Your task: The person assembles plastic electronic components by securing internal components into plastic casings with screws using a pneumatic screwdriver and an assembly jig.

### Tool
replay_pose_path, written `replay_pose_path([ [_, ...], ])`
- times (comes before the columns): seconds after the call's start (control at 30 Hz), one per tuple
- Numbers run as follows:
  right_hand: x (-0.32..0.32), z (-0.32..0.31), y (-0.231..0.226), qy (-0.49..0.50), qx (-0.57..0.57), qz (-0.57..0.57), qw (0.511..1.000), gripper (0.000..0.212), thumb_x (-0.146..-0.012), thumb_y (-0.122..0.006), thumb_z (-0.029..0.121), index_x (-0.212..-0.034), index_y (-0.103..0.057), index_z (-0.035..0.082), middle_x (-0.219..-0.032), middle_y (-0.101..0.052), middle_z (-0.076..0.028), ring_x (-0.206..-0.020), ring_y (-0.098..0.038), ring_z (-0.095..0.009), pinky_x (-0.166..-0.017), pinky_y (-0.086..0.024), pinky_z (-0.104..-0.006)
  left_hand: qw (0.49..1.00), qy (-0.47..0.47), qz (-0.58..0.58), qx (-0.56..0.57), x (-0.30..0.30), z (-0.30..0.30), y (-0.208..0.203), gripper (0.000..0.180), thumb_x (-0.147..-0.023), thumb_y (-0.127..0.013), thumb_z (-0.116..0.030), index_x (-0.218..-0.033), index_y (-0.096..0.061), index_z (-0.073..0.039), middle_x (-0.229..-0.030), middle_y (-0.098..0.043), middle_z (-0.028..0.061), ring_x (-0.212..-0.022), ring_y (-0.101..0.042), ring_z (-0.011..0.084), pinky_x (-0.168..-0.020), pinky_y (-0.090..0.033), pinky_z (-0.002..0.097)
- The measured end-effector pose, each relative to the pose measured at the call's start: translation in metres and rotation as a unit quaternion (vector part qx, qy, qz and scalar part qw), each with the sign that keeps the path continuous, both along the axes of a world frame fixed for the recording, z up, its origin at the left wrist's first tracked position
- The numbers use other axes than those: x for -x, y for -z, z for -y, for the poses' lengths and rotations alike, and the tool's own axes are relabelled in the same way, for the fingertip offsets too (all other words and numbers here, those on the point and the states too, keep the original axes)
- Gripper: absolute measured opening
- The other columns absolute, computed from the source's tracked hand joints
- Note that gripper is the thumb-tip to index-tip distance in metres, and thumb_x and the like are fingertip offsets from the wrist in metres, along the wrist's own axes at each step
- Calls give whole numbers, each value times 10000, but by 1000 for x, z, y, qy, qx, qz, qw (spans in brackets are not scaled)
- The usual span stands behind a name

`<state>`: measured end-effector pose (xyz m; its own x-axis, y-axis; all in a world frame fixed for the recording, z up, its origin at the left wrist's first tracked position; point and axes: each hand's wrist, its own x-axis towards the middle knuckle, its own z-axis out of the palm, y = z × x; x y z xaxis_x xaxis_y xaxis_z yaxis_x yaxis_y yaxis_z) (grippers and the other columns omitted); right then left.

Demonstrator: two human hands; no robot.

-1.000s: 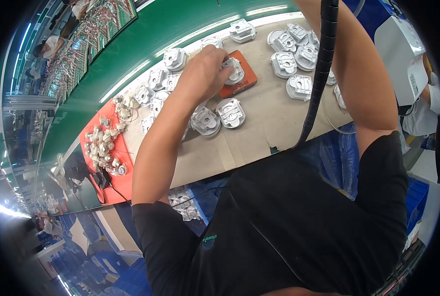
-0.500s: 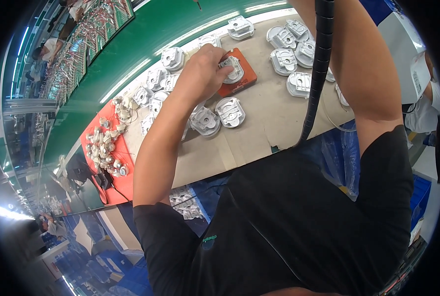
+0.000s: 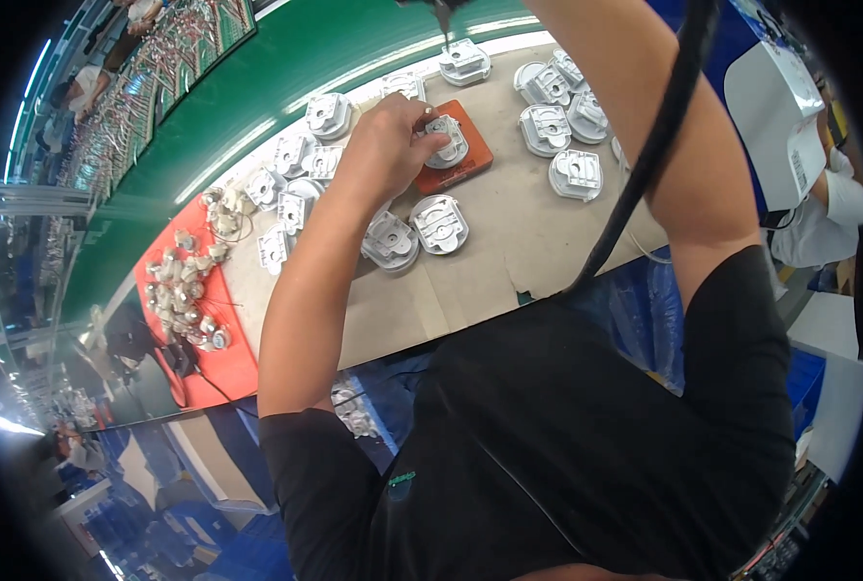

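Note:
My left hand [image 3: 393,145] is closed on the near left edge of a round white plastic housing [image 3: 448,142], its thumb lying on the part. The housing rests on an orange-red block [image 3: 472,155] on the bench. My right forearm [image 3: 606,58] reaches up beyond the top edge, so the right hand is out of sight. At the top edge hangs a dark tool with a thin pointed tip [image 3: 445,27], like a driver bit, above another white housing [image 3: 465,63]. What holds that tool cannot be seen.
More white housings lie left of the block [image 3: 296,155] and right of it [image 3: 548,131]. A red mat [image 3: 233,329] at the left bears small cream-coloured parts with wires [image 3: 184,290]. A dark cable [image 3: 645,165] crosses in front of my right arm. A person's white sleeve [image 3: 809,228] shows far right.
The tool tip has come lower and to the right from the top edge. My left hand stays on the housing on the block. The whole view has shifted slightly.

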<state>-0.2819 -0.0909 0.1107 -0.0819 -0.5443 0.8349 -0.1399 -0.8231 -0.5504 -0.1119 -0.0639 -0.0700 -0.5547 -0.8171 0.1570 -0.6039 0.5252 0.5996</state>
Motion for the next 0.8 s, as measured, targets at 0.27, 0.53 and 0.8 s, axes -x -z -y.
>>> replay_pose_path([
  [0.27, -9, -19, 72, -39, -62, 76, 994, 391, -957, -764, 302, -1149, -552, 35, -828, -569, 32, -687, -512, -58, -595, -409, -209, 999, -32, 6, 12, -6, -7, 6, 309, -868, -805, -182, -1106, -742, 4, -967, -686, 129, -842, -674, 245, -785, -544, 360],
  [0.53, -8, -22, 82, -51, -84, 86, 991, 371, -958, -763, 294, -1119, -537, 47, -840, -574, 27, -696, -525, -55, -609, -424, -210, 999, -27, -45, -10, 1, -6, 5, 336, -854, -797, -189, -1101, -738, 31, -966, -692, 190, -873, -696, 345, -793, -539, 424],
  [0.8, -9, -16, 93, -66, -69, 85, 992, 356, -962, -758, 293, -1117, -542, 56, -833, -567, 36, -683, -514, -50, -593, -411, -208, 999, -21, -34, 11, -1, -2, 13, 326, -855, -811, -197, -1103, -745, 4, -944, -679, 151, -842, -683, 291, -773, -542, 389],
])
